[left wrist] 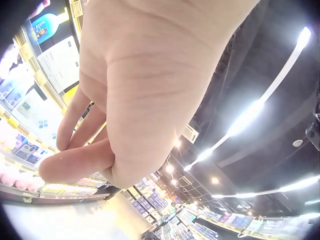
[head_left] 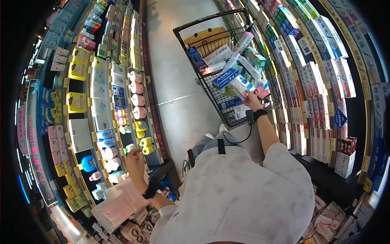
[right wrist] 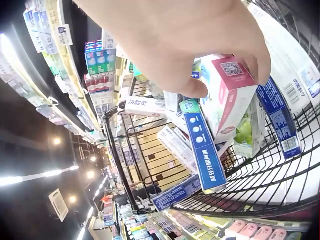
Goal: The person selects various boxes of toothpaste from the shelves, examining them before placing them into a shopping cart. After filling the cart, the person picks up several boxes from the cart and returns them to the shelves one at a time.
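box [right wrist: 221, 107] sits among the cart's [head_left: 209, 17] pile [right wrist: 204, 150], the right hand [right wrist: 185, 45] gripping it, thumb and fingers spread to its width; steady, level lowering suits it, the left hand [left wrist: 145, 90] empty, loosely curled.

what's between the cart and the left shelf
Between the cart and the left shelf lies bare floor, crossed by a thin seam, as the head view shows.
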A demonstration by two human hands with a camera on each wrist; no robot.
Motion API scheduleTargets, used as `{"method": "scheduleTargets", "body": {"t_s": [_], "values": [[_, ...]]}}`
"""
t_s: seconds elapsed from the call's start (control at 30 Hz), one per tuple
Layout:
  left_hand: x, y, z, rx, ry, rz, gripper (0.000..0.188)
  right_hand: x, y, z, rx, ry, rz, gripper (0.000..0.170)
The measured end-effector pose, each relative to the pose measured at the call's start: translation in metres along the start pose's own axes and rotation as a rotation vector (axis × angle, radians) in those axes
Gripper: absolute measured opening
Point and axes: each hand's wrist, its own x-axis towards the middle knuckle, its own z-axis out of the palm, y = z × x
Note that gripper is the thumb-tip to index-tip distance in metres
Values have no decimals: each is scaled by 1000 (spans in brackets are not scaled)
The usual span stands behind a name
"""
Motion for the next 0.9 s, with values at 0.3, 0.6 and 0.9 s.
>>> {"method": "scheduleTargets", "body": {"t_s": [0.3, 0.6, 0.9], "values": [[71, -24, 20, 12, -12, 143, 27, -42, -34, 27, -95, 235, -224, 61], [230, 8, 33, -74, -228, 492, 30, -165, -67, 79, 244, 225, -457, 44], [326, -9, -14, -189, -280, 691, 35, -219, -103, 279, 208, 25, -470, 40]]}}
